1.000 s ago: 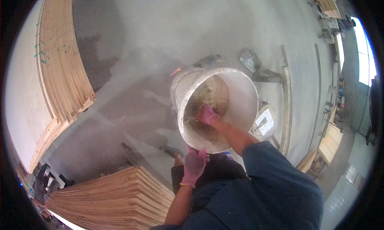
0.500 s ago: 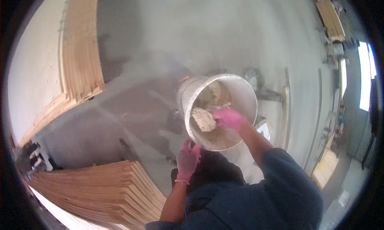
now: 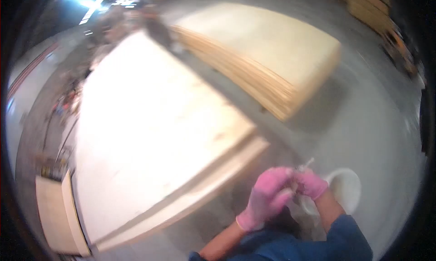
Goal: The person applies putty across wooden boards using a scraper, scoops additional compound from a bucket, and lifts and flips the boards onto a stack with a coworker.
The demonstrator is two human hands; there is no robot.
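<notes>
My left hand (image 3: 269, 195), in a pink glove, is at the lower middle with its fingers curled beside my right hand. My right hand (image 3: 310, 183), also gloved in pink, is closed around something pale, blurred by motion; a thin light tip sticks up above it. The two hands meet or nearly meet, and what lies between them is hard to make out. Just right of my right hand stands the white bucket (image 3: 353, 184), partly hidden by that hand and forearm.
A large stack of pale wood sheets (image 3: 159, 138) fills the left and middle. Behind it lies a second stack (image 3: 263, 43). Smaller boards (image 3: 56, 215) are at the lower left. Blurred clutter lines the far left, and more stacked wood (image 3: 368, 9) is at the top right.
The view has swung left toward the stacks. My right hand has come out of the bucket, and my left hand has left the bucket's rim and risen to meet it.
</notes>
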